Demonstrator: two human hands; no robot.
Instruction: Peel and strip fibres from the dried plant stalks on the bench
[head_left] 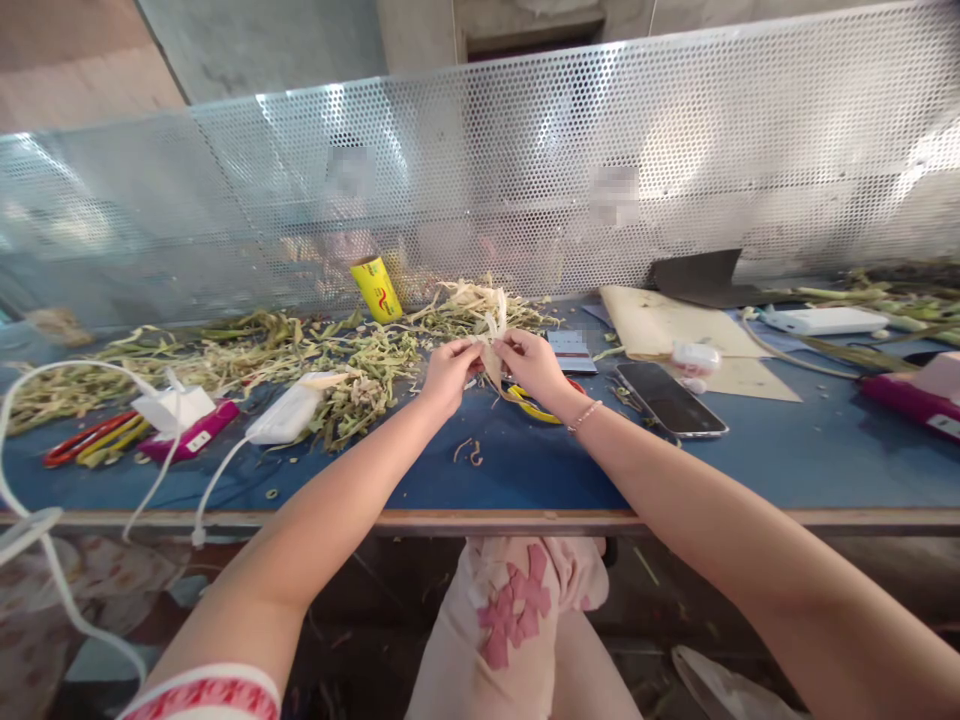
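Note:
Between my hands is a pale, dry strip of plant (492,365), leaf-like and pointed at its lower end. My left hand (448,375) pinches it from one side, and my right hand (535,365) grips the other side with bent fingers. Light, frayed ends rise above the fingertips. Under my right wrist lies a tool with yellow and red handles (536,408), its working end hidden. Just beyond the hands is a heap of dried plant stalks (461,305). A few small curled scraps (474,453) lie on the blue tabletop (510,475) in front of me.
Withered greenery (367,365) spreads over the left side, near a white power bank (289,408), a charger (174,408) and a yellow tube (376,290). A phone (670,398), earbud case (696,357) and cardboard (660,320) lie right. A perforated metal screen (525,150) backs the table.

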